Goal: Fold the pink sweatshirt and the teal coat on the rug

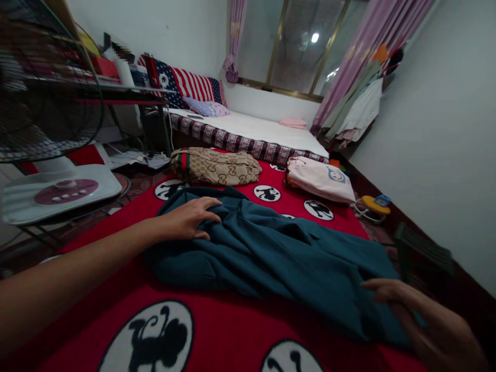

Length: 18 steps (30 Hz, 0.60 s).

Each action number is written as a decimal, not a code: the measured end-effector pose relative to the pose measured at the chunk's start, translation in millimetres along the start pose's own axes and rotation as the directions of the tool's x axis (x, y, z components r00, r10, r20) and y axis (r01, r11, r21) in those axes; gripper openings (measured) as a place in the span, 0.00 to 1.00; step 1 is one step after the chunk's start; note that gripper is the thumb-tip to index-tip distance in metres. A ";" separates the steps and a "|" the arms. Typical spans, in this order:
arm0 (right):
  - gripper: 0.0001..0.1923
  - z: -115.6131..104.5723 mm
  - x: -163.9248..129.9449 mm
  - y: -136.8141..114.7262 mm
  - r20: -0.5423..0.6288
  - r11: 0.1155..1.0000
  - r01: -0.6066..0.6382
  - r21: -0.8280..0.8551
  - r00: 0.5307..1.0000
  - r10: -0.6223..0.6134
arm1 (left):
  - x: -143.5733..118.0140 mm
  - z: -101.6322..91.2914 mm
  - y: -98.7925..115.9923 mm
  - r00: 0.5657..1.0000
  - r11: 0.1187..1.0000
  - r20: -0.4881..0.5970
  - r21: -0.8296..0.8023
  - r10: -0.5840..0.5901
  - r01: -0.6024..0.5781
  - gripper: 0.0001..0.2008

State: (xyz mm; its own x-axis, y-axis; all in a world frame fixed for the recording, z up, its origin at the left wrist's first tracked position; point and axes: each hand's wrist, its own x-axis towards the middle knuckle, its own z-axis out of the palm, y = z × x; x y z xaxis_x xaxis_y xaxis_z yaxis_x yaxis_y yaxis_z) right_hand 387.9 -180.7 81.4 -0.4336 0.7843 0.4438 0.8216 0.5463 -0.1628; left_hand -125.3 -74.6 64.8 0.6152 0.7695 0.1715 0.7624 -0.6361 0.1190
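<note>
Dark teal trousers (271,248) lie rumpled across a red blanket (228,320) in front of me. My left hand (194,219) rests on their left end, fingers spread and slightly curled over the cloth. Over the right end of the legs is my right hand (430,315), its fingers stretched toward the fabric and apart. Some of its fingertips are hard to make out against the cloth. Creases run lengthwise through the trousers.
Behind the trousers lie a folded tan patterned cloth item (219,166) and a folded pale pink garment (321,178). An electric fan (62,191) stands at the left. A bed (263,124) is at the back, and a yellow stool (375,204) at the right.
</note>
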 end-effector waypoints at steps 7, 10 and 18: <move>0.33 21.1 -0.7 -45.0 0.233 0.987 0.108 -0.119 0.969 -0.078 | 6.5 5.4 1.1 0.993 0.999 -0.118 -0.026 0.024 -0.027 0.11; 0.26 34.3 -2.0 -43.7 0.117 0.993 0.019 -0.119 0.993 -0.005 | 12.9 7.9 4.1 0.995 1.000 -0.093 -0.005 0.028 -0.029 0.15; 0.17 -13.7 45.9 -25.9 -0.027 0.817 -0.431 0.383 0.879 0.476 | 38.2 18.7 19.5 1.000 0.999 0.010 0.034 0.029 -0.029 0.12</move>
State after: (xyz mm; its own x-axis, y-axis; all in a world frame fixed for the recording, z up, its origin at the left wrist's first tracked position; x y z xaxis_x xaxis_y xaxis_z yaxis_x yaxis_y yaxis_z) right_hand 351.8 -162.9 118.1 0.0203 0.9415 0.3364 0.7160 0.2211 -0.6621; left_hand -83.2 -56.5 55.4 0.6389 0.7513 0.1654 0.7505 -0.6559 0.0802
